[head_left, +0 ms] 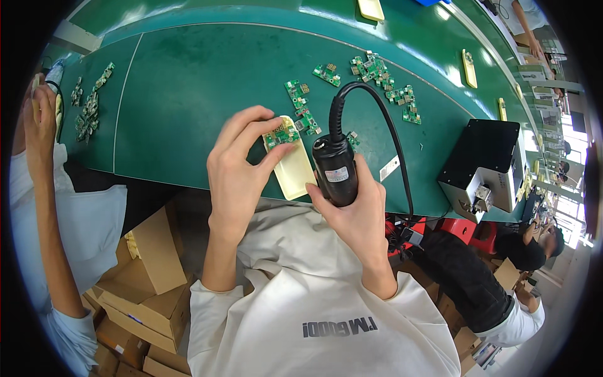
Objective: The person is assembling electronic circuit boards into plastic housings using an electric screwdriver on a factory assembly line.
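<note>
A pale yellow plastic shell (pixel 293 174) lies at the near edge of the green table. My left hand (pixel 242 160) pinches a small green circuit board (pixel 281 134) at the shell's far end, thumb and fingers on the board's edges. My right hand (pixel 359 213) is wrapped round a black corded electric screwdriver (pixel 336 169), its cord rising from the top. The right thumb touches the shell's near right corner. The driver's tip is hidden below its body. Just beyond the shell lie more circuit boards (pixel 304 119).
Several circuit boards (pixel 374 69) are scattered across the far right of the table (pixel 188 94). A black and silver machine (pixel 480 163) stands at the right edge. Yellow shells (pixel 469 68) lie on the green surface beyond. Co-workers sit at both sides; cardboard boxes (pixel 141 289) stand below left.
</note>
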{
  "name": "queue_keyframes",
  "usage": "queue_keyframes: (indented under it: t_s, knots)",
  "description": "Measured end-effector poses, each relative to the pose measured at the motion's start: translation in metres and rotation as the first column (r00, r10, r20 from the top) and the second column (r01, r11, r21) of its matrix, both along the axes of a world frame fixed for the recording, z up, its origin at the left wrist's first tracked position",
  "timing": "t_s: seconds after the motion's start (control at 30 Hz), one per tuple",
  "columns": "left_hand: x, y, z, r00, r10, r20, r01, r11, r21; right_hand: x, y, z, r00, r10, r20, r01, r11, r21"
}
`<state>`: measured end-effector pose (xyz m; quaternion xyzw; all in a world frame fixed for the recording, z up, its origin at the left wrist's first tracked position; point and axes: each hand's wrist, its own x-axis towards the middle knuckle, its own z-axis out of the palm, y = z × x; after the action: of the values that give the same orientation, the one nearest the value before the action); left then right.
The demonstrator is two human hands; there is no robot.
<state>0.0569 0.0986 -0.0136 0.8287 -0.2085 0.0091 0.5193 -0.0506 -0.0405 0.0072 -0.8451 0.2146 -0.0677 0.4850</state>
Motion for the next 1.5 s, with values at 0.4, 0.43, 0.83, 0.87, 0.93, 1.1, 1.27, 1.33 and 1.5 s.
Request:
queue_keyframes:
  t_s: [0.4,0.43,0.83,0.87,0.93,1.1,1.27,1.33,1.5]
  knots:
    - [0.005,0.003,0.007,0.999,-0.039,0.017,0.038,0.995,0.095,0.002,0.000,-0.001,1.000,0.005,0.016,-0.005,1.000,0.001]
    - [0.004,0.003,0.007,0.999,-0.045,0.019,0.043,0.994,0.096,0.001,0.000,-0.001,1.000,0.005,0.010,-0.005,1.000,0.000]
    - [0.003,0.003,0.003,0.997,-0.044,0.070,0.036,0.993,0.113,0.003,0.001,0.003,0.999,0.023,-0.023,-0.023,1.000,-0.021]
    - [0.005,0.003,0.003,0.997,-0.046,0.055,0.040,0.993,0.108,0.004,0.001,0.002,0.999,0.027,-0.021,-0.027,0.999,-0.020]
    - [0.007,0.005,0.004,0.998,-0.053,0.012,0.052,0.995,0.083,0.003,0.001,0.002,1.000,0.022,-0.018,-0.022,1.000,-0.019]
    - [0.006,0.008,0.005,0.998,-0.064,0.003,0.064,0.995,0.071,0.003,0.000,0.001,0.999,0.011,-0.032,-0.012,1.000,-0.017]
    - [0.000,0.004,0.006,0.999,-0.019,0.040,0.015,0.996,0.093,0.003,-0.001,0.001,0.999,0.018,-0.046,-0.018,1.000,0.012]
    - [0.001,0.004,0.005,0.999,-0.019,0.037,0.016,0.996,0.089,0.003,-0.001,0.001,0.999,0.019,-0.050,-0.018,1.000,0.013]
    - [0.000,0.005,-0.004,1.000,-0.010,0.026,0.009,1.000,0.009,0.002,-0.002,-0.002,0.999,0.024,-0.044,-0.025,1.000,-0.006]
